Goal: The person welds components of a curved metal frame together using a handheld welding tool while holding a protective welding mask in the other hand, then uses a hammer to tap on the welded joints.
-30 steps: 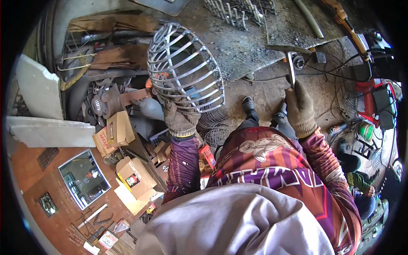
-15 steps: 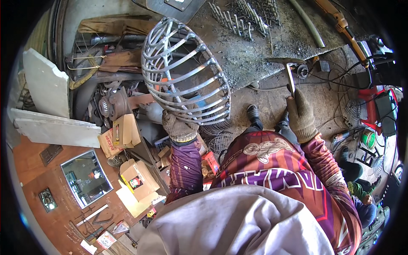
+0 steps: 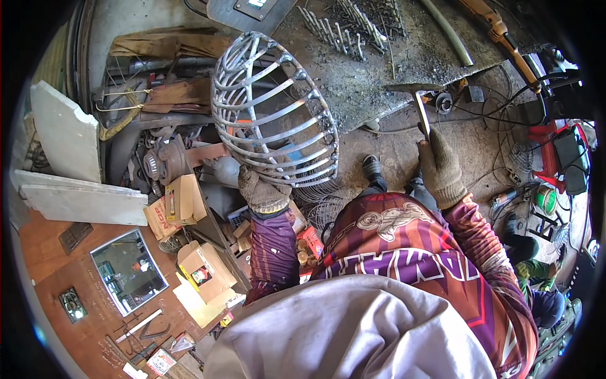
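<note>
My gloved left hand (image 3: 262, 190) is closed around the lower end of an oval cage of welded metal bars (image 3: 265, 143). The cage is tilted, with its curved ribs facing right and dark weld spots along its rim. In my gloved right hand (image 3: 441, 169) is a chipping hammer (image 3: 421, 112), gripped by its thin metal handle. Its narrow head points up, beyond the hand and near the bench edge. Hammer and cage are apart. The glove hides the handle's lower end.
A dirty metal workbench (image 3: 353, 95) lies ahead, bearing rows of upright metal pins (image 3: 341, 35) and a hose (image 3: 449, 31). Cardboard boxes (image 3: 208, 271) and a wooden board (image 3: 57, 265) are at left. Cables and a red machine (image 3: 548, 148) stand right, near another person (image 3: 536, 278).
The hammer's head has shifted slightly left and its handle leans more to the left. The cage stays in my left hand, almost unmoved. The whole view has shifted a little.
</note>
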Motion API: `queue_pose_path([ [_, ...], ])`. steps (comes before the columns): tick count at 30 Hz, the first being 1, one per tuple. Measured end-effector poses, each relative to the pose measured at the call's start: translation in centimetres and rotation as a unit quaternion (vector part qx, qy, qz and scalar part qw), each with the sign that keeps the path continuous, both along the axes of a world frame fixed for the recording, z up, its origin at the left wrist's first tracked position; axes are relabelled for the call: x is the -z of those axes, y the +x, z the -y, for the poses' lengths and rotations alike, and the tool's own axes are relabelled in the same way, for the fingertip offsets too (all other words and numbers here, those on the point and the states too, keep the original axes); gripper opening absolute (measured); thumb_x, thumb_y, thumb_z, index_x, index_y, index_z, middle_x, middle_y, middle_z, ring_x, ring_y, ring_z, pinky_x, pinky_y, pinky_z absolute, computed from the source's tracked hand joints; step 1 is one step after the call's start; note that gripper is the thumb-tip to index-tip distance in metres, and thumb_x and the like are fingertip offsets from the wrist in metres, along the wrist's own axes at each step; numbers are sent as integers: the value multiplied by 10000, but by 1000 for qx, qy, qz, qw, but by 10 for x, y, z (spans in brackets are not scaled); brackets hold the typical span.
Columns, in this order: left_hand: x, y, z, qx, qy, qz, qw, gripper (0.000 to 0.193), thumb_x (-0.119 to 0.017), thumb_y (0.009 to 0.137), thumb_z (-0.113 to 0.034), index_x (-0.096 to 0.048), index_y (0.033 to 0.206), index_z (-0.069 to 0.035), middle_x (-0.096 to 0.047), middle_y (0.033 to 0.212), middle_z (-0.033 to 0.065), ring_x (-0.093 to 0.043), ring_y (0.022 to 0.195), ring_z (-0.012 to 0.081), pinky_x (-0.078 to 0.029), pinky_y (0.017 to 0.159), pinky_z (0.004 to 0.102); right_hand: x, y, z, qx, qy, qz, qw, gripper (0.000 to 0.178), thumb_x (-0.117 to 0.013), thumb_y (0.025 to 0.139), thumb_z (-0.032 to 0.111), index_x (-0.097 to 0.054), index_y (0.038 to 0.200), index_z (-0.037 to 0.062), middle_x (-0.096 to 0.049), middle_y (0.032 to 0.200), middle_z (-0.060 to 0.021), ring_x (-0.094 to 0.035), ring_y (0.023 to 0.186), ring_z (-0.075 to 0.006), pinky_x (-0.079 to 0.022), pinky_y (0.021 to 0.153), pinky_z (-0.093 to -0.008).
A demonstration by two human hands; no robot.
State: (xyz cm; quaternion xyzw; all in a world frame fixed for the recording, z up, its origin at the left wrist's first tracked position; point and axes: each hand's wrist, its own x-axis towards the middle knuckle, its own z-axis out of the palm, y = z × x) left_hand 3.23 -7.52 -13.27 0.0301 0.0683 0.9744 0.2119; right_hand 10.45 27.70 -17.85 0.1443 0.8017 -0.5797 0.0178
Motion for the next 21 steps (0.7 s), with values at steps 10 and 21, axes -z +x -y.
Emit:
queue_pose_path([
  [10,6,12,-9,-82,-332,100,934,474,-685,817,-133,-532,1265,-101,-645,1144,90,-645,999,233,-584,787,369,-2,-1,3,6,74,-45,996,333,-564,906,204,-561,1184,20,-638,893,-226,-630,830,-397,-489,686,-427],
  [21,12,6,-46,-76,-354,114,925,412,-635,847,-40,-535,1245,-72,-633,1159,123,-621,1062,243,-533,926,387,-32,-11,22,-53,48,-113,991,353,-565,890,171,-533,1212,29,-632,806,-201,-630,742,-390,-487,635,-436],
])
